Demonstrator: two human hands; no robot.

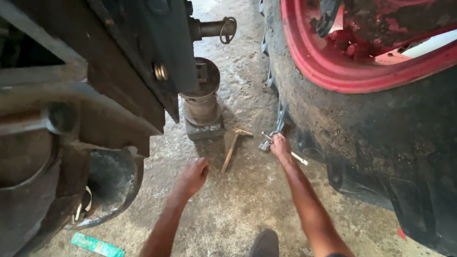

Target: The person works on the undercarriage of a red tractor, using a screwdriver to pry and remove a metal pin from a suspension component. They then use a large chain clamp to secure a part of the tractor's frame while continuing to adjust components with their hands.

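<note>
A tool-gathering step is judged under way: a metal wrench (285, 145) on the floor (238, 204) beside the tyre (362, 128) is gripped by the right hand (280, 145); the left hand (192, 177), loosely curled and empty, is held near the hammer (232, 150), which would need grasping next.

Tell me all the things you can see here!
Big black rubber tyre with red rim: one, right side.
Grey metal jack: one, centre, under the dark machine frame.
Rusty brown hammer: one, on the concrete floor, between the hands.
Silvery metal tool: one, by the tyre.
Green flat packet: one, bottom left.
Dark shoe: one, bottom centre.
Left hand: beside the hammer.
Right hand: on the silvery tool.
</note>
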